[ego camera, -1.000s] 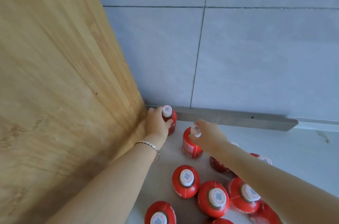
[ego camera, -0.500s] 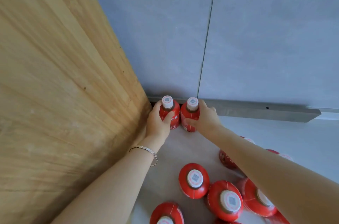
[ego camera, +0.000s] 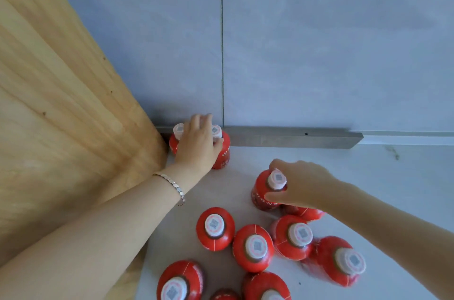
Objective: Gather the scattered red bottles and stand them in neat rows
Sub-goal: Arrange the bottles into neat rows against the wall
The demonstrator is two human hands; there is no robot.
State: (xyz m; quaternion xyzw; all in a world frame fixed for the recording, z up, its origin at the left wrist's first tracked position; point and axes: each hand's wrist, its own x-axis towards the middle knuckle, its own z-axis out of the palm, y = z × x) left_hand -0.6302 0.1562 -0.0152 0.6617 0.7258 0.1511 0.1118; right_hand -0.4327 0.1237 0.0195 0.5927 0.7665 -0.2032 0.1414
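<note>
Your left hand (ego camera: pixel 196 145) lies spread over the two corner bottles (ego camera: pixel 222 150) at 12 o'clock, steadying the row's start. Your right hand (ego camera: pixel 298 185) pinches the next bottle (ego camera: pixel 264 191) by its neck, at 3 o'clock from them.

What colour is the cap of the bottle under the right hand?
Pale pink-white with a small grey square code on top; the cap shows in the head view.

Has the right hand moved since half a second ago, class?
Yes. The right hand has come away from the metal strip at the wall's foot, toward the camera, and now grips a loose bottle by its neck.
</note>
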